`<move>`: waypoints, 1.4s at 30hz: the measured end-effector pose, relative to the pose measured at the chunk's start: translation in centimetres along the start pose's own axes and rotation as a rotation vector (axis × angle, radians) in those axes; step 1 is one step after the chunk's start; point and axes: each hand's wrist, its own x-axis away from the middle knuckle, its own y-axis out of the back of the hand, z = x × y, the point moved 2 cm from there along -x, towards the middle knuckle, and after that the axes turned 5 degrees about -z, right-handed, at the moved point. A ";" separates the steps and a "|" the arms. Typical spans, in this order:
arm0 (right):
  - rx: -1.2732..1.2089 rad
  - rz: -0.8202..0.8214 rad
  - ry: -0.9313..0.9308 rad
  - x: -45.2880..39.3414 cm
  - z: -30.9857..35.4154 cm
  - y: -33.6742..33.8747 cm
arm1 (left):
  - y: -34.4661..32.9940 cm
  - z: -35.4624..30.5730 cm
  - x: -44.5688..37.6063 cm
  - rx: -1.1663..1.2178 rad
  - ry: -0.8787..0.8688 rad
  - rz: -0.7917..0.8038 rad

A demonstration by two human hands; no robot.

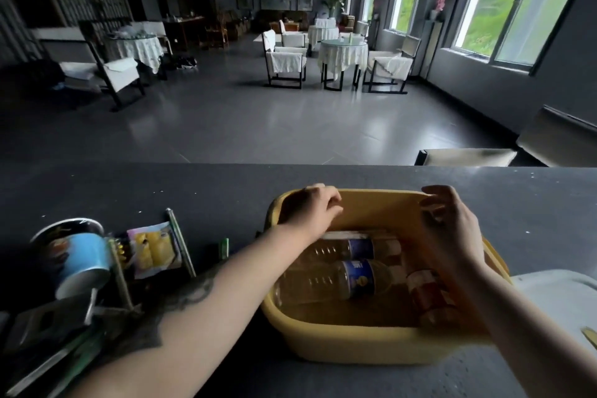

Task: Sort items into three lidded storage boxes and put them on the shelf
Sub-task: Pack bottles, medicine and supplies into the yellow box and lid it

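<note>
We're mid-sort — yellow box [349,339] sits on the worktop [193,191], lid off, bottles [326,281] lying inside. Left hand [310,207] curls over the far-left rim, gripping it; right hand [452,226] hovers at the far-right rim, fingers loosely curled, holding nothing. Next we likely need the lid — none clearly visible.

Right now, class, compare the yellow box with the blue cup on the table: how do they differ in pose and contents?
The yellow box stands upright with its opening facing up; the blue cup lies tipped on its side. The box holds bottles lying flat; the cup's contents cannot be seen. Both hands, left and right, are at the box's far rim; neither touches the cup. Both sit on the dark table.
</note>
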 end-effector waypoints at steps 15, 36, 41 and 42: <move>-0.334 0.609 0.239 16.5 23.8 -21.9 | 12.5 22.6 18.4 0.135 0.757 -0.576; 0.070 0.641 -0.091 15.7 20.9 -30.0 | 11.6 24.8 18.4 0.104 0.780 -0.634; -0.256 0.495 -0.085 14.0 23.9 -24.3 | 14.2 20.7 15.6 0.328 0.585 -0.844; -0.277 0.460 -0.034 13.1 24.2 -22.8 | 14.8 19.5 14.9 0.348 0.531 -0.877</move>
